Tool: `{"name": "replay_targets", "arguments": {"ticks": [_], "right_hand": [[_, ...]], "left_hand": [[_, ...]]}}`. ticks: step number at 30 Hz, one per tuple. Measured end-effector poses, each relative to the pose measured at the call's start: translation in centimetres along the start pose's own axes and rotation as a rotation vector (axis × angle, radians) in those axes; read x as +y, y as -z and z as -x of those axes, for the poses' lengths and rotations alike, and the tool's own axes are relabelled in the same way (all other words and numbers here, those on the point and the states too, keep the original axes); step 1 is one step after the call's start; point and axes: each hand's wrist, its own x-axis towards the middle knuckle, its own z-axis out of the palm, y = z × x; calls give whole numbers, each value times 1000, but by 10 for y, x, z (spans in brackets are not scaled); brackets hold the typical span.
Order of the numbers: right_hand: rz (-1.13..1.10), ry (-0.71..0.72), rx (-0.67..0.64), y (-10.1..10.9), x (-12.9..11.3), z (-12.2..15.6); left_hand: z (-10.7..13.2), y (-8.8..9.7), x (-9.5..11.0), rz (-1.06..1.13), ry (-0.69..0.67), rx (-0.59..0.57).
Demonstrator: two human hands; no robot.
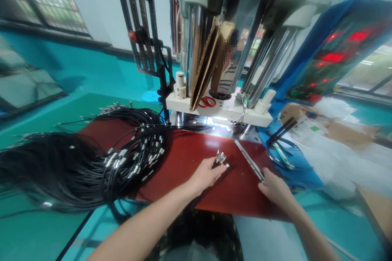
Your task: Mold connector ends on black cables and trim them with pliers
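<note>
Cable ends (219,159) gripped in curled left hand (204,175) (lengths mostly hidden), metal strip (249,161) held in closed right hand (276,189)

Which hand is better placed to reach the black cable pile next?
Probably the left hand: it is nearer the black cable pile, though it holds metal-ended cables. The right hand is farther away, holding a metal bar.

Head cam is looking fwd & down from wearer's head, viewing L hand (206,176) & R hand (277,191) fairly close, lower ctr; it's facing across red-brown bench (183,163) w/ column press (272,67) standing beyond, upper ctr.
</note>
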Motion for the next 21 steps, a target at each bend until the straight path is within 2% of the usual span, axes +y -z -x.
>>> {"name": "replay_targets", "arguments": {"ticks": [4, 7, 9, 10, 13, 21], "right_hand": [[-248, 24, -138, -15, -28, 9], [-830, -7, -204, -30, -62, 22], [-1188, -20, -149, -39, -84, 29], [-1275, -22, -116, -42, -92, 31], [-1330, -30, -68, -48, -103, 33], [-1254, -25, -64, -49, -98, 35]], "left_hand": [[8, -2, -5, -136, -37, 68], [13, -5, -11, -188, -84, 57], [15, -8, -14, -216, -123, 31], [15, -10, -16, -231, -138, 18], [15, -13, -19, -263, -127, 7], [17, -15, -18, -266, -55, -8]]}}
